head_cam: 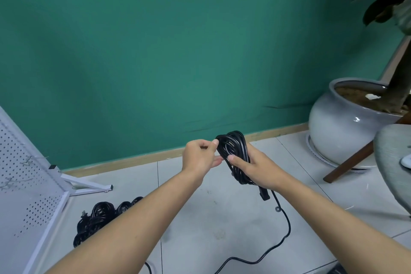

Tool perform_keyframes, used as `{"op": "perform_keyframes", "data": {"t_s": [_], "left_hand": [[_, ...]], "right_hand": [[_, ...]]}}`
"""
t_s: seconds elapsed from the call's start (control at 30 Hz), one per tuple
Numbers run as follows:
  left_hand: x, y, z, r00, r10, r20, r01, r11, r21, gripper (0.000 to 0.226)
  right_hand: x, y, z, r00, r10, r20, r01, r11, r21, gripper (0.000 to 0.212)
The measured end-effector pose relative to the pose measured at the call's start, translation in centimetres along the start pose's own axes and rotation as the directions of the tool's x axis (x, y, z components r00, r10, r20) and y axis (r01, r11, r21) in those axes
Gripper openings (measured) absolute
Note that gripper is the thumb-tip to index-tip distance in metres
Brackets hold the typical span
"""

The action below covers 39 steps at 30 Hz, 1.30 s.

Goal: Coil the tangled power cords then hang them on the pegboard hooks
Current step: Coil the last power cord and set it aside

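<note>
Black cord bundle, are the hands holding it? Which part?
Yes. The right hand grips the coiled cord around its middle; the left hand pinches a loop at its upper edge.

Coiled cord, centre: black. Cord pile, 7 o'clock: black. Pegboard, 8 o'clock: white, regular grid of small holes. Wall, 12 o'clock: teal green. Floor tiles, 6 o'clock: pale grey. Pot, 3 o'clock: glossy light grey.

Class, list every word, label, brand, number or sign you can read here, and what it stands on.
None can be read.
The coiled cord, the cord pile, the pegboard and the plant pot show no writing.
Any marks on the plug are too small to tell.
</note>
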<state>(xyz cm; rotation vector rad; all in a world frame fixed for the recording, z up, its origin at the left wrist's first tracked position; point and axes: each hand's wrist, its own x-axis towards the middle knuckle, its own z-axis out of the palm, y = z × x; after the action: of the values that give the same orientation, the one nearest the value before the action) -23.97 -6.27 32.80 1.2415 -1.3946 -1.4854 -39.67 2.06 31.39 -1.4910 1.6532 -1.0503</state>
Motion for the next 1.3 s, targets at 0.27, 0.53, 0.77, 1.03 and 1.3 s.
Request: {"op": "perform_keyframes", "data": {"t_s": [0.27,0.53,0.77,1.03,1.3], "left_hand": [[0.1,0.4,0.0,1.0,0.004,0.009,-0.005,0.998,0.065,0.031],[0.0,0.1,-0.6,0.987,0.132,0.091,-0.147,0.972,0.182,0.022],[0.1,0.1,-0.8,0.978,0.176,0.112,-0.184,0.981,0.066,0.021],[-0.6,-2.8,-0.3,0.804,-0.126,0.581,-0.107,0.931,0.348,0.037],[-0.6,-4.2,1.0,0.727,-0.085,0.682,-0.255,0.888,0.382,0.042]], "right_hand": [[-0.1,-0.4,-0.1,1.0,0.012,0.029,-0.016,0.992,0.121,0.025],[-0.4,-1.6,-0.7,0.982,0.167,0.091,-0.187,0.934,0.305,0.016],[-0.4,-1.8,-1.0,0.986,0.138,0.094,-0.162,0.925,0.343,0.019],[0.2,-1.7,-1.1,0.984,0.163,-0.07,-0.111,0.873,0.474,0.025],[0.5,-2.6,-1.2,0.979,0.159,-0.126,-0.053,0.801,0.596,0.03]]}}
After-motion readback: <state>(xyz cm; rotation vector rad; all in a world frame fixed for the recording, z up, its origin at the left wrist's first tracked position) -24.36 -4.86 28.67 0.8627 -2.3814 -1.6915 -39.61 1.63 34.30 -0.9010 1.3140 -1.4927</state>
